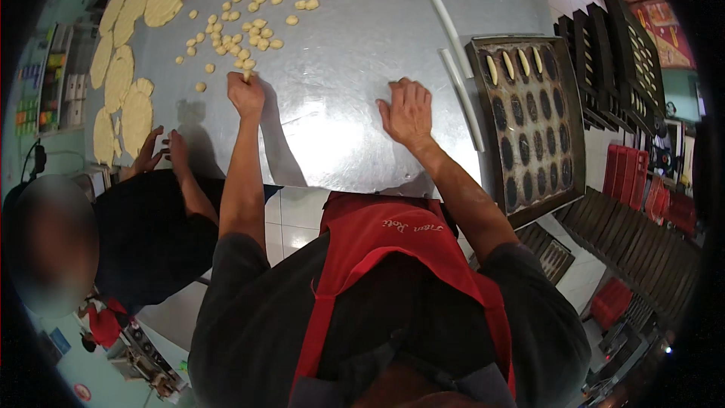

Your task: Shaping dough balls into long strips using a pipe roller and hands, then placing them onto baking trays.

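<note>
Pinching, it seems, a small pale-yellow dough piece at eleven o'clock, the closed left hand should press lightly; the right hand, loosely open, rests on the grey metal worktop.

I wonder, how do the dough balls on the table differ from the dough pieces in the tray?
Shape: the dough balls are small and roundish, while the dough pieces are long and slim with narrow ends.
Arrangement: the dough balls lie loosely scattered on the metal table; the dough pieces lie side by side in one row of the tray.
Number: there are dozens of dough balls but just four dough pieces.
Both are pale yellow.
</note>
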Tool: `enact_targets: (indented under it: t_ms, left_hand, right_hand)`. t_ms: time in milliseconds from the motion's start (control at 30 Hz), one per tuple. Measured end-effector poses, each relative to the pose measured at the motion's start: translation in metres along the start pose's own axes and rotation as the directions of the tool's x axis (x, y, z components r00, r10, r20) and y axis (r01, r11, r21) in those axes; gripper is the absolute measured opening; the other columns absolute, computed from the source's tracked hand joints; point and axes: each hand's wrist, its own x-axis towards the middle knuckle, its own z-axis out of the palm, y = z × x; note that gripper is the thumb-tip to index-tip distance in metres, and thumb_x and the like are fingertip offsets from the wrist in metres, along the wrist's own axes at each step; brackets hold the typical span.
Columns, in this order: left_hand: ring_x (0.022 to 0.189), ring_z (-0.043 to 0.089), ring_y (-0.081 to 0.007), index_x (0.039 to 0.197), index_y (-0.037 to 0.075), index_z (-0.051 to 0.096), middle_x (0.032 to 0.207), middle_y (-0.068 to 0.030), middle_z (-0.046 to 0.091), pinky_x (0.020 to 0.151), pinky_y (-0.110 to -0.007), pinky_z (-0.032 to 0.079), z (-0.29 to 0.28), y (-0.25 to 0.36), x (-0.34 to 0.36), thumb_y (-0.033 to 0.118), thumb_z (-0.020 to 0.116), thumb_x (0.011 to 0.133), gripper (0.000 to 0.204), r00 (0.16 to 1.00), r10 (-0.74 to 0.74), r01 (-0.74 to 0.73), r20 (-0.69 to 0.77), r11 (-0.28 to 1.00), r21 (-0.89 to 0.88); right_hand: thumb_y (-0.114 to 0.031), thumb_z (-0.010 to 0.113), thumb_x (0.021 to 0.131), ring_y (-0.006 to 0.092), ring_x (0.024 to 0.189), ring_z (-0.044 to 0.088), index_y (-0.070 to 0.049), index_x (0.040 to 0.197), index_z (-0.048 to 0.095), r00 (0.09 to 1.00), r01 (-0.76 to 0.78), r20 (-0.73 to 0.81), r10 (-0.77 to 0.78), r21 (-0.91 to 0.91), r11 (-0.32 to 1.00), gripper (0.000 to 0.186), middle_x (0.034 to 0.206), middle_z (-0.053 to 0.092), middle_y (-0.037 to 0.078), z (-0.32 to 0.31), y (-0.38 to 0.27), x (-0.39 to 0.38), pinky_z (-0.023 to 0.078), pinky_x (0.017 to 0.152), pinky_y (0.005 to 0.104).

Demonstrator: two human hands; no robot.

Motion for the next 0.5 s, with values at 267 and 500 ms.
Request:
enact_targets:
  t_ms: [267,500]
  left_hand:
    - [0.089,0.069,-0.0137,0.121,-0.001,0.067,0.099,-0.0081,0.074,0.081,-0.030,0.056,-0.014,0.083,-0.139,0.008,0.077,0.100,0.025,0.953,0.005,0.178,0.304,0.801,-0.571]
    - [0.088,0.065,-0.0098,0.113,0.003,0.066,0.098,-0.0030,0.070,0.081,-0.025,0.053,-0.035,0.132,-0.191,0.005,0.079,0.099,0.019,0.885,-0.010,0.351,0.465,0.669,-0.655]
  right_hand:
    - [-0.020,0.081,0.092,0.0370,0.118,0.061,-0.001,0.117,0.071,0.992,0.028,0.112,-0.062,0.277,0.961,0.033,0.120,0.068,0.015,-0.067,0.035,-0.070,0.049,0.107,0.0491]
    - [-0.004,0.072,0.101,0.0212,0.088,0.075,-0.003,0.125,0.073,0.864,-0.145,-0.220,0.452,0.751,0.644,0.025,0.107,0.079,0.009,-0.122,0.180,-0.007,0.062,0.083,0.0328]
